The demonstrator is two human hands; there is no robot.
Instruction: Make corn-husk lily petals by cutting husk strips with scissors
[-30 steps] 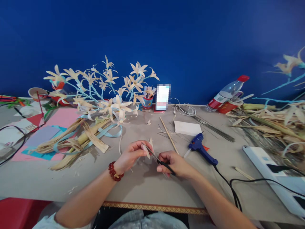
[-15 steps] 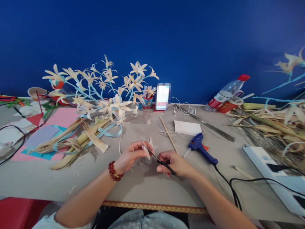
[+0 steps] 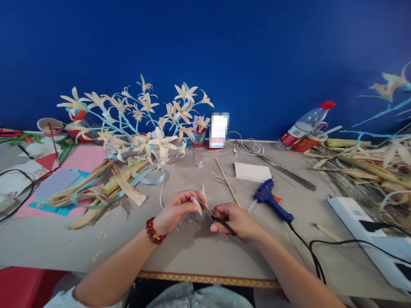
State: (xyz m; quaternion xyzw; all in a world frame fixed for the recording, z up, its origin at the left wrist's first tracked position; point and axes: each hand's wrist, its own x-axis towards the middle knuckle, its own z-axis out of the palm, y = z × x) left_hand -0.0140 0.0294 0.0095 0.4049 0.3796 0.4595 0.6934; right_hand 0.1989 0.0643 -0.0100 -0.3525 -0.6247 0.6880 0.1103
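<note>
Between the fingers of my left hand (image 3: 178, 208) is a small pale piece of corn husk (image 3: 197, 203), pointed at its ends. My right hand (image 3: 233, 218) is closed round the black handles of a pair of scissors (image 3: 221, 221). The scissor blades reach left across the husk, close to my left fingertips. Another pale pointed tip (image 3: 203, 193) stands up just behind the blades; whether it belongs to the same piece I cannot tell. Both hands are above the table (image 3: 192, 256), near its front edge.
A blue glue gun (image 3: 272, 200) lies right of my right hand, its cord running to the front. Husk flowers (image 3: 160, 143) on blue stems stand back left, above dried husks (image 3: 128, 182). A thin stick (image 3: 227, 182), white card (image 3: 252, 171), tilted bottle (image 3: 302, 128) and power strip (image 3: 366, 239) lie around.
Almost nothing differs. The scissors and my right fingers have shifted very slightly; both hands keep their hold on the same things.
</note>
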